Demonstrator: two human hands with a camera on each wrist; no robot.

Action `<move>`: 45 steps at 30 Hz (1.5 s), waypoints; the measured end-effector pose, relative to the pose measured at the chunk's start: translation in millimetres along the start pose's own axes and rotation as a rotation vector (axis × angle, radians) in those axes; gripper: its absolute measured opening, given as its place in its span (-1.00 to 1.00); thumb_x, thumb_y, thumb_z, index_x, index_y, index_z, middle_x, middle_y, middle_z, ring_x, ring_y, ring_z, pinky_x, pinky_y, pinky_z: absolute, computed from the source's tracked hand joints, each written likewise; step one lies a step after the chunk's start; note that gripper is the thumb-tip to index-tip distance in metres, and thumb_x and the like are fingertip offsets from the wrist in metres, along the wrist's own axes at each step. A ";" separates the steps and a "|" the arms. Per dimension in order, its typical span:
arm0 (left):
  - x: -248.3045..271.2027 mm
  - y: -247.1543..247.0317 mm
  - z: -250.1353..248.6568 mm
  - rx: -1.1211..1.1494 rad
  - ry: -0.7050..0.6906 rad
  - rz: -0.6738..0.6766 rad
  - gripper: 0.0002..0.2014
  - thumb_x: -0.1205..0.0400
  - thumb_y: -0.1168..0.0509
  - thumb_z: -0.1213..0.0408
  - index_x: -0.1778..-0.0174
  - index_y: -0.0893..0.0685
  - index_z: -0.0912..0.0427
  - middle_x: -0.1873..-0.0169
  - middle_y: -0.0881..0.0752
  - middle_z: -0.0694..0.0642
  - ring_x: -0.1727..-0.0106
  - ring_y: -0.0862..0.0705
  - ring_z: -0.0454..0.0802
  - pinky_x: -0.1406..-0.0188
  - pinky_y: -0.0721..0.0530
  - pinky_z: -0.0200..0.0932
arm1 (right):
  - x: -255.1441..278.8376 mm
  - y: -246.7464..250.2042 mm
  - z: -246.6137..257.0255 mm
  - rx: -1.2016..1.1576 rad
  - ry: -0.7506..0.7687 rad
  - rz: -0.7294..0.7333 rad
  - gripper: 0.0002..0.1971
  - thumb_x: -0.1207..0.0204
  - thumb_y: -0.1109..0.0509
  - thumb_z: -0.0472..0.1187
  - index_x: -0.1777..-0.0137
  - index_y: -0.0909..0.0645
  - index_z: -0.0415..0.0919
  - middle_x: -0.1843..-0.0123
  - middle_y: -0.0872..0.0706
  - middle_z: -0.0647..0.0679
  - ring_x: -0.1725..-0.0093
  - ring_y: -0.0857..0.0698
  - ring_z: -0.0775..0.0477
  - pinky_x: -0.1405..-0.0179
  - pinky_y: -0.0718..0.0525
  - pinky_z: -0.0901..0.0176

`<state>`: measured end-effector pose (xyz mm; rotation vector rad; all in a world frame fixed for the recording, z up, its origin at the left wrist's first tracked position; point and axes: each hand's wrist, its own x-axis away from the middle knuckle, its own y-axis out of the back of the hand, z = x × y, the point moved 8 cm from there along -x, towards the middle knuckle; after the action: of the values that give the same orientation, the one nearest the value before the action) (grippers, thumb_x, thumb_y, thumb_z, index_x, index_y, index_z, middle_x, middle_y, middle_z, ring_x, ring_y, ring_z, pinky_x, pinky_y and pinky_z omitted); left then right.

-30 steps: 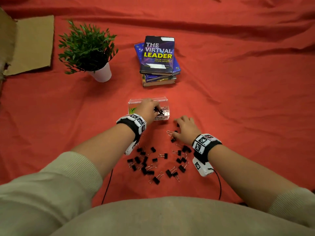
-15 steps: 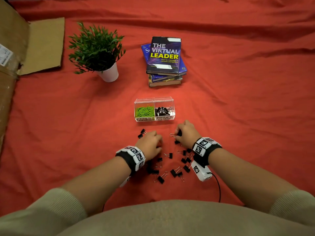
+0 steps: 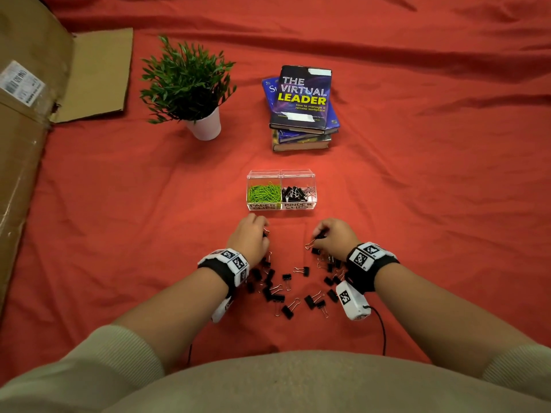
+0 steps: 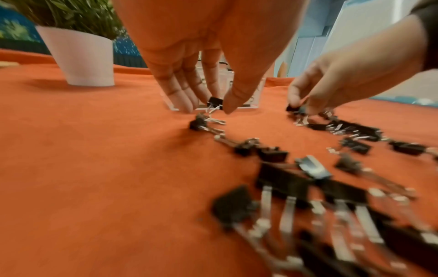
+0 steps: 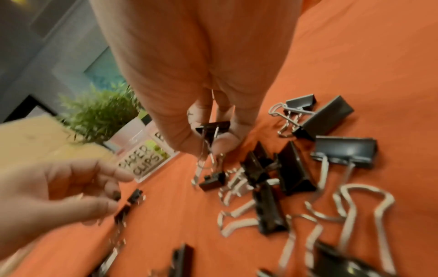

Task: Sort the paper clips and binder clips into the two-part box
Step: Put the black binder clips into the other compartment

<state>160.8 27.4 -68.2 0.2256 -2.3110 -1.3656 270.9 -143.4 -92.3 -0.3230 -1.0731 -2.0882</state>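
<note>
Head view: both forearms reaching forward over the red cloth (image 3: pixel 119 219), palms down, wrists banded with marker-printed straps. Left hand (image 3: pixel 249 238) just short of the clear two-part box (image 3: pixel 310 174), fingers curled down, thumb and fingertip pinching a small black binder clip (image 3: pixel 265 233). Right hand (image 3: pixel 334 235) level with it, well apart across a bare strip of cloth, fingers curled over another binder clip (image 3: pixel 316 238), wire handles poking out to the left.

Left wrist view: fingers (image 4: pixel 180 88) pointing straight down at the cloth, thumb closing in from the right, black clip (image 4: pixel 215 102) nipped between them, silver handles dangling, tips just over the cloth. More clips lying right below and trailing back toward the camera.

Right wrist view: thumb and fingers bunched tight round a black clip (image 5: pixel 213 127), handles hanging free underneath. Whether lifted clear of the cloth, cannot tell.

Two-part box sitting beyond both hands, left compartment labelled PAPER CLIPS and full of green paper clips (image 3: pixel 264 192), right compartment labelled BINDER CLIPS and holding a heap of black ones (image 3: pixel 295 193). Loose binder clips (image 3: pixel 286 293) scattered on the cloth between and behind the wrists. Further back, a potted plant (image 3: pixel 190 87) in a white pot, a stack of books (image 3: pixel 301 105), flattened cardboard (image 3: pixel 26 144) along the left edge.
</note>
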 end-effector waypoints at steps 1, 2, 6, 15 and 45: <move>-2.5 3.5 5.5 -0.019 0.023 -0.007 -0.63 -0.57 -0.25 0.32 -0.32 -0.52 0.10 -0.21 -0.53 0.09 -0.30 -0.49 0.06 -0.19 -0.61 0.00 | 1.5 1.7 0.0 -0.084 -0.036 0.019 -0.86 -0.37 -0.48 -0.39 0.26 -0.62 -0.16 0.28 -0.71 -0.08 0.41 -0.63 0.07 0.47 -0.61 0.32; -4.6 5.0 10.2 -0.043 0.040 0.004 -0.59 -0.58 -0.25 0.32 -0.37 -0.49 0.08 -0.23 -0.52 0.09 -0.32 -0.47 0.07 -0.21 -0.61 0.01 | 4.3 4.9 2.0 -0.162 -0.067 0.036 -0.89 -0.40 -0.46 -0.41 0.23 -0.63 -0.20 0.32 -0.70 -0.08 0.46 -0.61 0.08 0.55 -0.59 0.36; -10.2 -5.7 19.8 -0.095 0.043 0.135 -0.43 -0.59 -0.23 0.37 -0.54 -0.35 -0.01 -0.27 -0.46 0.17 -0.34 -0.48 0.16 -0.25 -0.60 0.08 | 8.5 30.9 31.4 -0.395 -0.036 0.058 -0.90 -0.44 -0.42 -0.47 0.19 -0.67 -0.29 0.33 -0.72 -0.10 0.46 -0.63 0.11 0.55 -0.60 0.46; -11.5 -6.7 21.1 -0.059 0.012 0.136 -0.60 -0.59 -0.28 0.42 -0.38 -0.51 0.20 -0.20 -0.45 0.21 -0.09 -0.64 0.21 -0.09 -0.63 0.01 | -44.9 63.4 106.7 -0.175 0.125 -0.113 -0.91 -0.43 -0.41 -0.44 0.13 -0.70 -0.28 0.39 -0.66 -0.03 0.43 -0.59 0.07 0.49 -0.56 0.36; -13.3 -7.2 15.6 -0.207 -0.039 0.179 -0.87 -0.57 -0.32 0.34 -0.02 -0.61 0.20 -0.05 -0.56 0.19 0.00 -0.68 0.23 0.01 -0.69 0.06 | 13.8 -7.4 12.6 0.494 0.254 0.059 -0.64 -0.51 -0.31 -0.17 -0.32 -0.54 -0.10 -0.22 -0.49 -0.07 -0.21 -0.42 -0.12 -0.25 -0.56 0.02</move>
<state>165.0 40.8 -84.8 -0.0715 -2.1420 -1.5129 254.7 -138.0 -81.7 0.1478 -1.3518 -1.6852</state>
